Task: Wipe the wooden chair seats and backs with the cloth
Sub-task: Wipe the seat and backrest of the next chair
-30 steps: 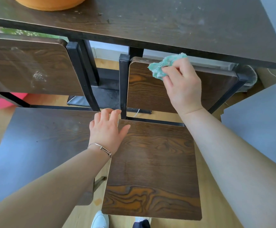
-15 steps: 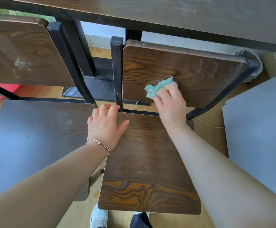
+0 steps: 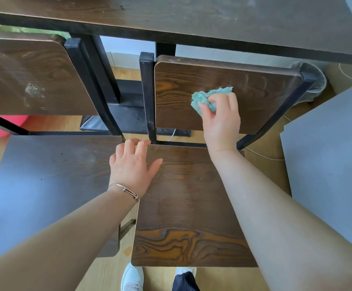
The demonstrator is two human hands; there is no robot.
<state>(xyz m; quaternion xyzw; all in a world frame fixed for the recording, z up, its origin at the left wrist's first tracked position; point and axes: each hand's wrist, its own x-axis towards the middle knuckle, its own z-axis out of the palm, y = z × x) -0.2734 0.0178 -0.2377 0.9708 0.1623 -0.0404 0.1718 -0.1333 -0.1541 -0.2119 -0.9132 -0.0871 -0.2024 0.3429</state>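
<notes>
Cloth, bunched, at mid-height on the chair back: we see the right hand pinching it, the back's long axis running sideways. Below the back, the left hand rests flat, fingers relaxed, on the seat.

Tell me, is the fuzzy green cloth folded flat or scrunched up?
Scrunched up. The fuzzy green cloth bunches in crumpled lumps, gripped by the right hand against the brown wooden chair back.
</notes>
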